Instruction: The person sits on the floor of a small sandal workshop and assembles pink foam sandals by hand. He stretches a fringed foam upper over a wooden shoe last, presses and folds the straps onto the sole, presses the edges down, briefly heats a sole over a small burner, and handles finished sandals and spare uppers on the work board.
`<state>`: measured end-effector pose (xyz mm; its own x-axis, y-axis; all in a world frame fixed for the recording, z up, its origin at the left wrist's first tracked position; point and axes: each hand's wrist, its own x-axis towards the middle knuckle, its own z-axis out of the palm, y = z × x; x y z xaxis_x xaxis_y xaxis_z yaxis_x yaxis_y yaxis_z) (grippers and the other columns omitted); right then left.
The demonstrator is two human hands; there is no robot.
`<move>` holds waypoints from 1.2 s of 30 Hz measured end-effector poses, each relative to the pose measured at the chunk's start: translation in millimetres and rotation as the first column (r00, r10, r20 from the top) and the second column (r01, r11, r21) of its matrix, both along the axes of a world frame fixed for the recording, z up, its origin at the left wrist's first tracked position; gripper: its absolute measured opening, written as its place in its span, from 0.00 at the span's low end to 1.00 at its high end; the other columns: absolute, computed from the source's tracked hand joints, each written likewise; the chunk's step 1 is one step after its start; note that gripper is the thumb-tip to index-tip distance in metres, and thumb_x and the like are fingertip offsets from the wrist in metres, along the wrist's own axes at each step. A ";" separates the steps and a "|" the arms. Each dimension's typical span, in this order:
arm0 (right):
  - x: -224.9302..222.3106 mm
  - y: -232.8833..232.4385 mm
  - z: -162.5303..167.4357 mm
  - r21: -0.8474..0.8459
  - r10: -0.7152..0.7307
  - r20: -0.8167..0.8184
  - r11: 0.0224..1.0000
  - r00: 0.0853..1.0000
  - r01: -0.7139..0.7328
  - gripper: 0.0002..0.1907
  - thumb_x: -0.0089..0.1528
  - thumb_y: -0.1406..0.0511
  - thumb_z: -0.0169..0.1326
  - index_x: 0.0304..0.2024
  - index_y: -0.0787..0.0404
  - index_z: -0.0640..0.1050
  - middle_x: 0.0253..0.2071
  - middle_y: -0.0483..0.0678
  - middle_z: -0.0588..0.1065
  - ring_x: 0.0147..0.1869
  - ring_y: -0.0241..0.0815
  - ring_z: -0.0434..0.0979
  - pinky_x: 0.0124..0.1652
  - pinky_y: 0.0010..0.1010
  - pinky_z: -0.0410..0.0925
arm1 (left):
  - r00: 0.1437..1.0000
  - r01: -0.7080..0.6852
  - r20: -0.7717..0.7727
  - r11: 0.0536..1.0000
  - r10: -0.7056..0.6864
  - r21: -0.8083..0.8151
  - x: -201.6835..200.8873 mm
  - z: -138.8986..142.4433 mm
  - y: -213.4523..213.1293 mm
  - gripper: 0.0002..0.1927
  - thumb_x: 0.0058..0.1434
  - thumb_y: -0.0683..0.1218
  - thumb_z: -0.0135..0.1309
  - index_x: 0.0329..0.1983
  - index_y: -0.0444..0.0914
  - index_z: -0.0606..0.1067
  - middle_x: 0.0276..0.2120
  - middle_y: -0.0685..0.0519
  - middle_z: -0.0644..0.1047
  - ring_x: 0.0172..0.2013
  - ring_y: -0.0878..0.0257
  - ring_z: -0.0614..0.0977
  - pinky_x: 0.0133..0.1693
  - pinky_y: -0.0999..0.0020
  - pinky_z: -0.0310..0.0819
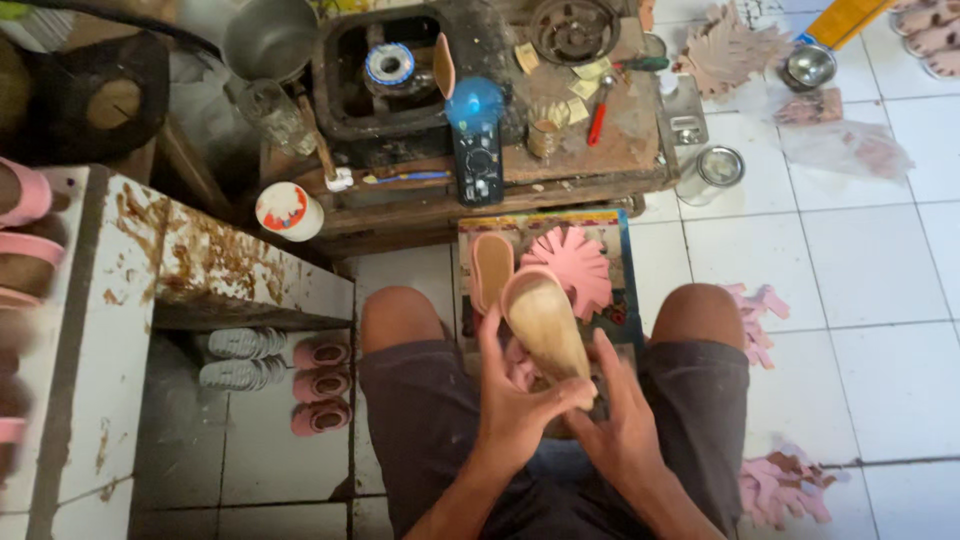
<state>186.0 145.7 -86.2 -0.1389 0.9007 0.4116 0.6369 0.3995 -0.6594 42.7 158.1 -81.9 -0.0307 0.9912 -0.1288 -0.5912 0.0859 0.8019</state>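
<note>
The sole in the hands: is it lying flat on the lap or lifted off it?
Lifted. The tan sole is held tilted above the knees, left hand gripping its lower end, right hand beside it.

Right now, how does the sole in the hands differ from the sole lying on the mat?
The held sole is gripped by the left hand and right hand, tilted above the lap; the mat sole lies flat, untouched. The held sole looks paler tan, the mat sole more orange. Both have pink edges and similar shapes.
</note>
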 end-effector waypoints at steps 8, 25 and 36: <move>17.7 -38.1 -32.2 0.025 -0.076 -0.074 0.997 0.994 0.078 0.34 0.54 0.70 0.65 0.62 0.67 0.72 0.54 0.59 0.78 0.55 0.54 0.82 0.53 0.35 0.73 | 0.988 0.155 0.012 0.985 -0.156 0.074 -1.6 9.0 -21.0 0.68 0.44 0.43 0.77 0.77 0.42 0.41 0.65 0.41 0.66 0.63 0.53 0.73 0.60 0.56 0.73; 20.2 -41.8 -13.2 0.189 -0.011 -0.157 0.981 0.988 0.041 0.29 0.56 0.71 0.65 0.60 0.71 0.73 0.50 0.61 0.78 0.51 0.52 0.83 0.51 0.34 0.75 | 0.974 0.227 0.003 0.972 -0.228 0.064 -2.8 35.6 -28.0 0.66 0.44 0.43 0.77 0.78 0.42 0.45 0.67 0.43 0.63 0.65 0.53 0.71 0.62 0.53 0.75; 25.0 -27.5 -7.6 0.096 0.074 -0.001 0.993 0.997 -0.073 0.32 0.54 0.70 0.65 0.61 0.68 0.73 0.52 0.60 0.77 0.52 0.54 0.81 0.50 0.38 0.75 | 0.985 0.175 -0.016 0.984 -0.174 0.029 -5.2 12.9 -26.1 0.60 0.45 0.37 0.73 0.76 0.41 0.49 0.63 0.44 0.65 0.63 0.53 0.72 0.60 0.52 0.76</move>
